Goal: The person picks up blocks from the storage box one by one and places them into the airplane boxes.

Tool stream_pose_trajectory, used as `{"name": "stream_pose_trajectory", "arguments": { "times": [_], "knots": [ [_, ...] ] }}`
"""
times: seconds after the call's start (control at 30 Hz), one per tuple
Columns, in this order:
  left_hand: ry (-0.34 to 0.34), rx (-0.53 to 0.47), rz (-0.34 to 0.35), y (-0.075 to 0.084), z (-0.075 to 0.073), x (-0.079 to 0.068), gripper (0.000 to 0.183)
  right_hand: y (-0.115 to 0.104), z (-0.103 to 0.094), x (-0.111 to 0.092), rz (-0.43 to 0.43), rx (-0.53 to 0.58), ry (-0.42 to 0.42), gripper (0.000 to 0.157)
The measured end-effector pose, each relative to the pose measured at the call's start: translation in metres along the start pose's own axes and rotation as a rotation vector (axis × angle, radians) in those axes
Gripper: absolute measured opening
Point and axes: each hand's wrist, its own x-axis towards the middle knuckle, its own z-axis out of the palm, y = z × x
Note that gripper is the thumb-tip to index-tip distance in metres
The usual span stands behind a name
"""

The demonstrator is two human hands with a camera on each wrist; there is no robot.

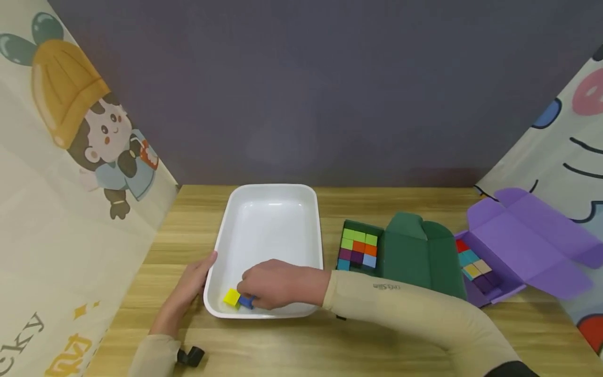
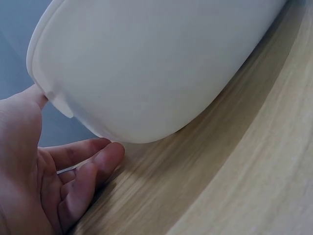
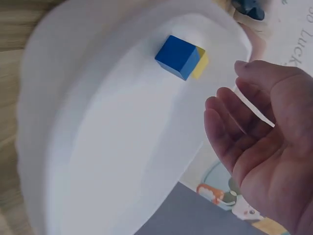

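Observation:
A white rectangular tray (image 1: 278,241) lies on the wooden table. My left hand (image 1: 194,280) holds its left edge, with the thumb at the rim and the bent fingers (image 2: 105,159) against the outer wall. In the tray's near left corner, a yellow cube (image 1: 231,297) and a blue cube (image 1: 247,302) sit side by side. My right hand (image 1: 270,283) is over that corner, beside the blue cube. In the right wrist view its fingers (image 3: 222,127) are loosely bent, with nothing between them, apart from both cubes.
Right of the tray stands an open green box (image 1: 410,251) holding several coloured cubes (image 1: 359,246). Farther right is an open purple box (image 1: 499,230), also with several cubes (image 1: 476,267). A dark wall (image 1: 320,94) rises behind the table, with printed sheets (image 1: 42,199) at both sides.

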Motion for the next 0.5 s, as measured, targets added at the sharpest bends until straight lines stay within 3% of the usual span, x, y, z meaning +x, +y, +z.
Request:
{"name": "stream_pose_trajectory", "arguments": {
  "times": [0.23,0.5],
  "knots": [
    [0.002,-0.026,0.006,0.000,0.000,0.003,0.070,-0.004,0.008,0.025,-0.007,-0.092,-0.073,0.007],
    [0.022,-0.061,0.036,-0.004,0.003,0.002,0.069,-0.007,0.019,0.035,-0.027,-0.187,-0.109,0.014]
  ]
}}
